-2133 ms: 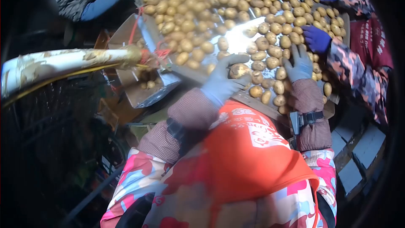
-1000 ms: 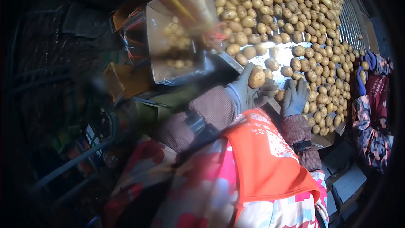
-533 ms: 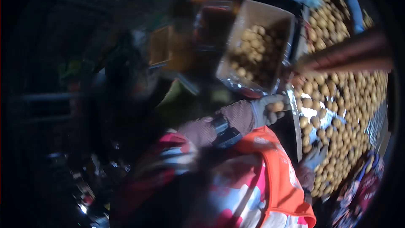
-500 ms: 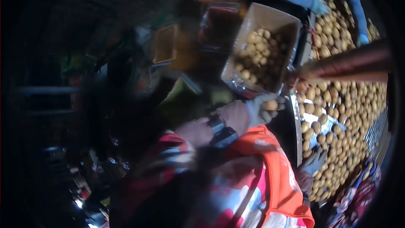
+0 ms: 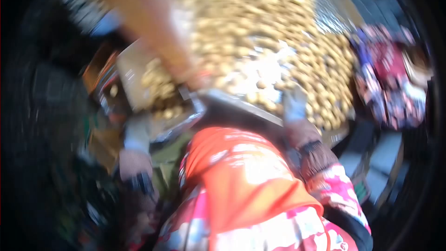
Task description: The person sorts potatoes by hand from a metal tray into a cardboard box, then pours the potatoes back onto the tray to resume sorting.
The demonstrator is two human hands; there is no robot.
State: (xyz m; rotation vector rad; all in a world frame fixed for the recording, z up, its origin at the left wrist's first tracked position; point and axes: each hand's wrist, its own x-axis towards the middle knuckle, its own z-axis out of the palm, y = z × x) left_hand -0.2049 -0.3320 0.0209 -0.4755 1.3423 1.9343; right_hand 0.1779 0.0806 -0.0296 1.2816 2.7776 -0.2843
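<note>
The whole view is smeared by motion. My left hand (image 5: 136, 135), in a grey glove, hangs low beside the near edge of a box of potatoes (image 5: 158, 88); the blur hides whether anything is in it. My right hand (image 5: 293, 104), also gloved, lies with fingers stretched out on the near edge of the potato-covered sorting table (image 5: 218, 98). A dense layer of yellow potatoes (image 5: 260, 28) covers the table beyond it. My orange apron (image 5: 241, 176) fills the lower middle.
A thick pale pole (image 5: 153, 32) slants across the table's left side above the box. A co-worker in patterned red clothing (image 5: 390, 79) stands at the table's right. A blue sleeve (image 5: 104, 22) shows at upper left. Dark clutter lies to the left.
The camera has swung back toward the table. My left hand, which carried a potato to the box, now hangs below the box edge. My right hand stays on the potatoes.
</note>
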